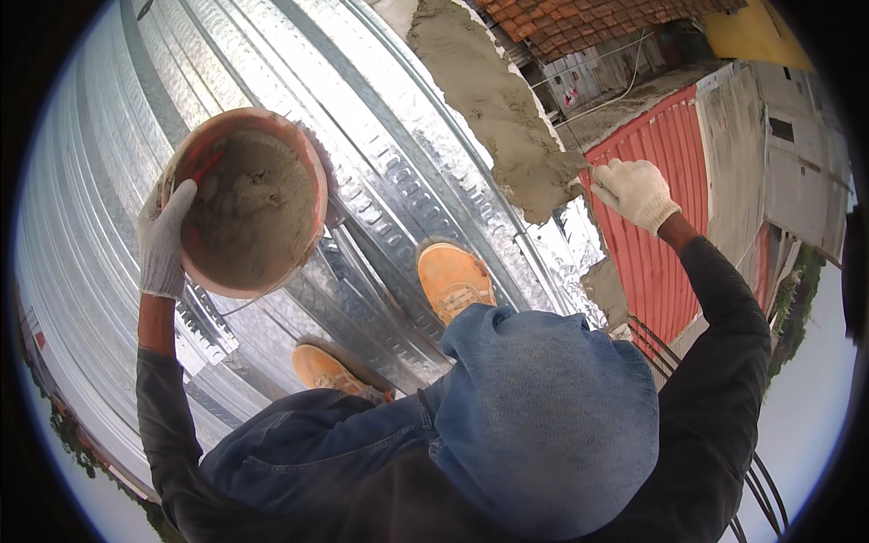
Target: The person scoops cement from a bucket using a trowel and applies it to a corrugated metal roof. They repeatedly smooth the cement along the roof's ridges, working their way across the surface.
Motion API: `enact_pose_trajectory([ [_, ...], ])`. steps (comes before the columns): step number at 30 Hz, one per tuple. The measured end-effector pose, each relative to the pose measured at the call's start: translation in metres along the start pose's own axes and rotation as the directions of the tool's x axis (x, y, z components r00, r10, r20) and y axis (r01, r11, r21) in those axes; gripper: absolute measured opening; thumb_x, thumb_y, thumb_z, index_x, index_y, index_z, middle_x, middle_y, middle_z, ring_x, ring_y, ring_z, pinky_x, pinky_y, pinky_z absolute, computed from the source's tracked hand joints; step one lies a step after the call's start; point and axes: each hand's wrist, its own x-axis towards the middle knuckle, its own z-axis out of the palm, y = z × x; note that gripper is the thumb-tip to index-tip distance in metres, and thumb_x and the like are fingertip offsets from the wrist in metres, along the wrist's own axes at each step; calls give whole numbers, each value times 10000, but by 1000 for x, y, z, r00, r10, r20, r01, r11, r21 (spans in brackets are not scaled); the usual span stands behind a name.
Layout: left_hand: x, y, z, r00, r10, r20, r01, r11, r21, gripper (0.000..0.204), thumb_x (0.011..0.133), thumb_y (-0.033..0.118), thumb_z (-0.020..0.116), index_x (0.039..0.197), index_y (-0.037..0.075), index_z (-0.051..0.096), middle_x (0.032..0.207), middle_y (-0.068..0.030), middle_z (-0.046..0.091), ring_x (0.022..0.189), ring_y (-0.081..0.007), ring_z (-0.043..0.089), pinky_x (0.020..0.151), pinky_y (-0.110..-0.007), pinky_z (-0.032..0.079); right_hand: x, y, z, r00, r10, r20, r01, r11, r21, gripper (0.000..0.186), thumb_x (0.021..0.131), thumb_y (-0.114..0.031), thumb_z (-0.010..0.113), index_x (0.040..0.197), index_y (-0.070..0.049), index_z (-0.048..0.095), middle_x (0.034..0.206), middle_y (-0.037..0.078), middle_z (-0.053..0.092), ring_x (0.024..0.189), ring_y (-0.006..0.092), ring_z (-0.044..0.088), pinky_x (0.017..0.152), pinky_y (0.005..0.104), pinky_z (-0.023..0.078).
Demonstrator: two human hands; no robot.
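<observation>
Head view, looking down: a round, reddish bucket (319, 172) is held at the left, above ribbed silver metal sheets (362, 100). Its open mouth is turned up toward the camera, so its axis runs roughly along the line of sight. Grey wet mortar (258, 204) is seen inside, and a thin wire handle (258, 299) is hung at the lower rim. Whether the base is rested on the sheets cannot be told.

The rim is gripped on its left side by the gloved left hand (165, 237); the thumb is hooked over the edge, while the other fingers are mostly hidden behind the wall.

Well apart, to the right, a long mortar band (493, 113) is laid, its long axis slanted from the upper middle down toward the right. At its right edge, the fingers of the gloved right hand (634, 190) are curled in tightly; what is gripped cannot be made out.

Between bucket and band, the sheets are stood on in an orange right shoe (453, 279); the left shoe (326, 368) is placed lower. The lower middle is blocked by a bent denim knee (552, 416). Beyond the right hand, a red corrugated panel (643, 262) is seen, with a tiled roof (579, 27) above.
</observation>
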Motion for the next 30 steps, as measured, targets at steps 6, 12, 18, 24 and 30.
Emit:
enact_pose_trajectory([
  [6, 2, -5, -7, 1000, 6, -21, -5, 1000, 25, 589, 1080, 317, 813, 1547, -11, 669, 1416, -103, 745, 1245, -189, 715, 1085, -359, 579, 22, 6, 3, 1000, -10, 21, 6, 982, 190, 347, 1103, -442, 649, 1047, -104, 706, 920, 138, 761, 838, 393, 759, 746, 513, 595],
  [12, 0, -1, -2, 1000, -12, -15, 12, 1000, 7, 591, 1072, 317, 825, 1542, -9, 675, 1410, -94, 748, 1238, -186, 714, 1088, -363, 574, 64, 3, 6, 999, 36, -29, -24, 944, 329, 386, 1121, -449, 629, 1028, -82, 699, 924, 159, 762, 910, 418, 752, 814, 542, 580],
  [18, -2, 1, -2, 1000, -19, -22, 19, 1000, 10, 579, 1071, 306, 827, 1535, -8, 681, 1396, -88, 754, 1228, -182, 716, 1079, -360, 575, 113, -1, -10, 996, 79, -41, -57, 922, 384, 447, 1122, -476, 612, 1102, -43, 723, 927, 224, 759, 945, 464, 741, 862, 561, 571],
  [24, -4, -3, -1, 1000, -11, -27, 10, 1000, -24, 564, 1070, 281, 827, 1531, -10, 685, 1383, -87, 759, 1220, -172, 719, 1067, -355, 582, 89, 6, 0, 998, 12, 63, -41, 873, 486, 460, 1101, -480, 632, 1086, -35, 747, 936, 225, 772, 948, 463, 747, 868, 543, 575],
  [30, -6, 14, 8, 999, -27, -33, 27, 1000, 1, 555, 1069, 271, 823, 1524, -16, 690, 1381, -90, 760, 1225, -181, 720, 1068, -357, 583, 61, 22, 14, 1000, -7, -14, 12, 925, 380, 420, 1101, -468, 639, 1042, -64, 738, 902, 198, 761, 921, 444, 749, 848, 546, 577],
])
